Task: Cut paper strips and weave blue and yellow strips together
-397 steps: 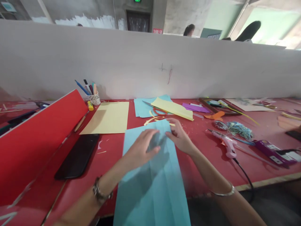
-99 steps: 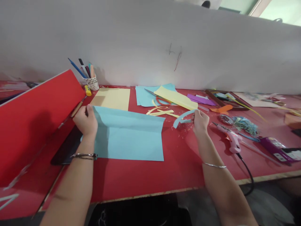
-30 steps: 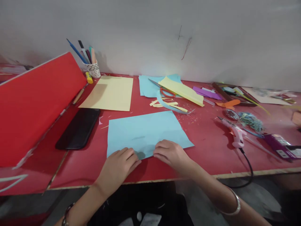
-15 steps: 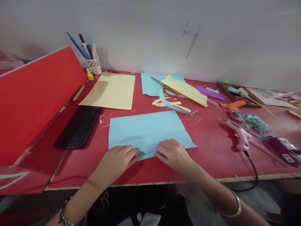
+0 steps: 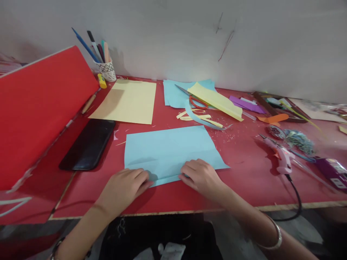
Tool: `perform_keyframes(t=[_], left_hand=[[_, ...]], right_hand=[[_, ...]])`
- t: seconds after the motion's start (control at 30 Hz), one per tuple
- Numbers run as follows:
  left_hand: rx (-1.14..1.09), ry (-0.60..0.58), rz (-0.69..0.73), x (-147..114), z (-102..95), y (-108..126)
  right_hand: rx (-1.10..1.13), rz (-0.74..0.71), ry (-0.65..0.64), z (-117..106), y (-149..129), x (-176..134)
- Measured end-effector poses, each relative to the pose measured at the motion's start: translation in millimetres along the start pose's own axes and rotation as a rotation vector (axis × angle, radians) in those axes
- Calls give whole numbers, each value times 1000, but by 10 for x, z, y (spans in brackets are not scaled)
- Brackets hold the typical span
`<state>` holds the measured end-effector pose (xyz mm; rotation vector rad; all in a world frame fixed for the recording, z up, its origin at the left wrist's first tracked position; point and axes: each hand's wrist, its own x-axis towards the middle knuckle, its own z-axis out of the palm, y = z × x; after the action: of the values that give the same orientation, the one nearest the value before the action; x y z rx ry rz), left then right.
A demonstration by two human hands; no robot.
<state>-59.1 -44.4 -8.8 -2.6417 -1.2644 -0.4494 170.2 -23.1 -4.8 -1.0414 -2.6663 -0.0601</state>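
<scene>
Blue sheet (image 5: 168,148) lies flat on the red table (image 5: 230,195), near the front edge and in front of the person; a narrow fold runs along its near side, turned up between the hands. Far right corner tapers out to a point past the right hand (image 5: 202,177).

Left hand (image 5: 126,187): on the near left part of the sheet, fingers curled, thumb close beneath them; little gap, paper edge held between. Right hand: same posture on the near right part, fingers bent over the fold, thumb drawn in, edge pinched. Exact thumb contact partly hidden by the fingers on both sides.

Surroundings. Left: phone (image 5: 88,146), dark screen up, near the sheet but apart; red board (image 5: 46,112) leaning at a slant beyond it. Behind the phone, yellow sheet (image 5: 130,103), flat; cup (image 5: 107,70) of pens upright by the wall. Behind the blue sheet: yellow strips (image 5: 195,118) with a curved blue strip (image 5: 191,115) across them; farther back, blue stack (image 5: 170,95), with scissors (image 5: 199,103) and folded yellow paper (image 5: 217,101) on top. Right: pink glue gun (image 5: 282,157) on its side, well apart from the right hand, black cord over the table edge.
</scene>
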Motion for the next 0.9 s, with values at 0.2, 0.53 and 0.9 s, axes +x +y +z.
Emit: perform_keyframes(t=[0.2,0.53,0.9], left_hand=[[-12,-5,-25,-6,1,10],[-183,-21,-140,-217,54,-91],[-238,-26,-351,-422,73,-131]], right_hand=[[-12,-4,-5,0,16,-8],[-18,-1,-15,-10,8,-8],[-8,13,-17,-2,7,-11]])
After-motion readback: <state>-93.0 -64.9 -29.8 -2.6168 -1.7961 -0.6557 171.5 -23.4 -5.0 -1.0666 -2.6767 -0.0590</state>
